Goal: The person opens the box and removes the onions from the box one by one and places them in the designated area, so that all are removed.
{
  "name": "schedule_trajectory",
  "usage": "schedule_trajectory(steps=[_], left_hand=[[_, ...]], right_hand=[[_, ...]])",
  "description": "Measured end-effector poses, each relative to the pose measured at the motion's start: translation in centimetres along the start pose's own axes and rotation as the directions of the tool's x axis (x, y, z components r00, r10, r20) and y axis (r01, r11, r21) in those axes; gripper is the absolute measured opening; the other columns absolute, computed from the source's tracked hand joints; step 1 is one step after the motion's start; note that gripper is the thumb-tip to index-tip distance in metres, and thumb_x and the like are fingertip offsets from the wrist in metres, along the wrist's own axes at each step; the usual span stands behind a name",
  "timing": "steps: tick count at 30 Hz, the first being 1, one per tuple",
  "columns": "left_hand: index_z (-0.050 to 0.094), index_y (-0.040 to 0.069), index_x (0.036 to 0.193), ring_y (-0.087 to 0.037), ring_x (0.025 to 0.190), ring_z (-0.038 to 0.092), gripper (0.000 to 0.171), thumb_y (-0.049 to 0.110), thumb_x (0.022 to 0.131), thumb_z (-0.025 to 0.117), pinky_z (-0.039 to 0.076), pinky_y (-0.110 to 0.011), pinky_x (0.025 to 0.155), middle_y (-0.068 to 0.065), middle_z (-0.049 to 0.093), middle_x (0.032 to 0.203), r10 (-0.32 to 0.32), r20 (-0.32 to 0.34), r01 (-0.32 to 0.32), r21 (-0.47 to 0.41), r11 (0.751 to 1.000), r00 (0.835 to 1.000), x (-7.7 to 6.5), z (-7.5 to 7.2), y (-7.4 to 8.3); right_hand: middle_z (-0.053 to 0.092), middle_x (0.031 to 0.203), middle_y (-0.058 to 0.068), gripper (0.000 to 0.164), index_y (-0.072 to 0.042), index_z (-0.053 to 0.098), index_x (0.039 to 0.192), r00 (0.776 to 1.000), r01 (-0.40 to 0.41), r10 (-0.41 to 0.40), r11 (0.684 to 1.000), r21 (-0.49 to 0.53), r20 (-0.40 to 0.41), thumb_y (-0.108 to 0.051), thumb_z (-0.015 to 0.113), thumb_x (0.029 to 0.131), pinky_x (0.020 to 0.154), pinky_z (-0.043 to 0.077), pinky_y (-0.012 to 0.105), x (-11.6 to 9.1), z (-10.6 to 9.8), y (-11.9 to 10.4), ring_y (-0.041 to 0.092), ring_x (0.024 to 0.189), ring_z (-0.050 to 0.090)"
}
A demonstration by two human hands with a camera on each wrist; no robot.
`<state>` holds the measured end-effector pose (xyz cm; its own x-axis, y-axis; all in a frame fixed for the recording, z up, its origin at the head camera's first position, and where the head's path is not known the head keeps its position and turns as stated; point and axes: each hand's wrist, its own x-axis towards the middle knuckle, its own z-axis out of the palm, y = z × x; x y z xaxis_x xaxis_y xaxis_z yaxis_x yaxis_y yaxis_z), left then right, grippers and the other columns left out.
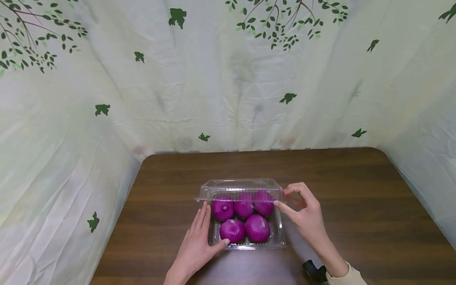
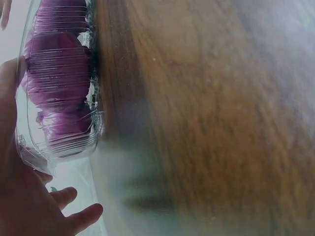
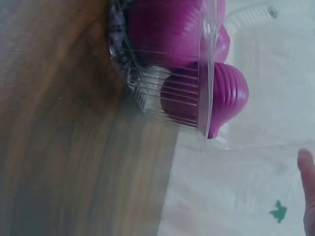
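A clear plastic clamshell container holds several shiny purple onions, in a back row and a front row. Its hinged lid stands raised over the back row. The left hand rests against the container's left side with its fingers straight and its thumb at the front rim. In the left wrist view, that hand lies along the ribbed wall. At the lid's right front corner, the right hand pinches the lid between thumb and curled index finger. Only a fingertip shows in the right wrist view, apart from the container.
The container stands on a brown wooden table. Behind and beside the table hangs a pale curtain printed with green leaves and birds. A black device sits at the right wrist beside a cream sleeve.
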<state>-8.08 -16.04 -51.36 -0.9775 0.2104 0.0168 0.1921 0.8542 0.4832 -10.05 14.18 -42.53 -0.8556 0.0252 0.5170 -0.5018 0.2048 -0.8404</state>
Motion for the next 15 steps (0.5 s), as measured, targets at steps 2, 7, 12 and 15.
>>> schedule_trajectory(steps=[2, 7, 12, 15], left_hand=[[0.013, 0.013, 0.159, -0.029, 0.148, 0.013, 0.115, 0.080, 0.077, 0.057, 0.033, -0.063, 0.104, 0.004, 0.001, 0.165, 0.001, -0.004, -0.001, 0.000, 1.000, 1.000, 0.1, 0.0, 0.0], [0.014, 0.013, 0.159, -0.030, 0.148, 0.014, 0.116, 0.081, 0.076, 0.057, 0.032, -0.063, 0.104, 0.002, 0.003, 0.165, -0.005, -0.002, 0.005, 0.000, 1.000, 1.000, 0.1, 0.0, 0.1], [0.013, 0.013, 0.159, -0.030, 0.148, 0.014, 0.117, 0.081, 0.075, 0.057, 0.032, -0.063, 0.104, 0.002, 0.002, 0.165, -0.012, 0.005, 0.012, 0.001, 1.000, 1.000, 0.0, 0.0, 0.2], [0.014, 0.013, 0.159, -0.030, 0.148, 0.014, 0.117, 0.081, 0.075, 0.058, 0.033, -0.063, 0.104, 0.002, 0.003, 0.165, -0.014, 0.001, 0.014, -0.003, 1.000, 1.000, 0.0, 0.0, 0.2]], right_hand=[[0.056, 0.103, 0.017, 0.030, 0.008, 0.058, 0.100, 0.999, -0.037, 0.037, 0.998, 0.052, 0.001, 0.017, 0.074, 0.076, 0.090, 0.052, 0.034, 0.5, 0.1, 0.4, 0.026, 0.098, 0.059], [0.057, 0.111, 0.018, 0.024, 0.008, 0.059, 0.109, 0.996, -0.085, 0.083, 0.989, 0.118, 0.019, 0.013, 0.067, 0.086, 0.094, 0.050, 0.035, 1.4, 0.7, 1.5, 0.020, 0.104, 0.062], [0.054, 0.122, 0.028, 0.035, 0.010, 0.054, 0.124, 0.994, -0.108, 0.104, 0.988, 0.112, 0.036, 0.011, 0.062, 0.091, 0.100, 0.044, 0.047, 2.3, 0.9, 2.2, 0.038, 0.116, 0.056], [0.050, 0.133, 0.029, 0.046, 0.010, 0.048, 0.135, 0.988, -0.141, 0.134, 0.985, 0.103, 0.073, 0.010, 0.061, 0.091, 0.103, 0.039, 0.052, 2.7, 0.8, 2.8, 0.045, 0.123, 0.048]])
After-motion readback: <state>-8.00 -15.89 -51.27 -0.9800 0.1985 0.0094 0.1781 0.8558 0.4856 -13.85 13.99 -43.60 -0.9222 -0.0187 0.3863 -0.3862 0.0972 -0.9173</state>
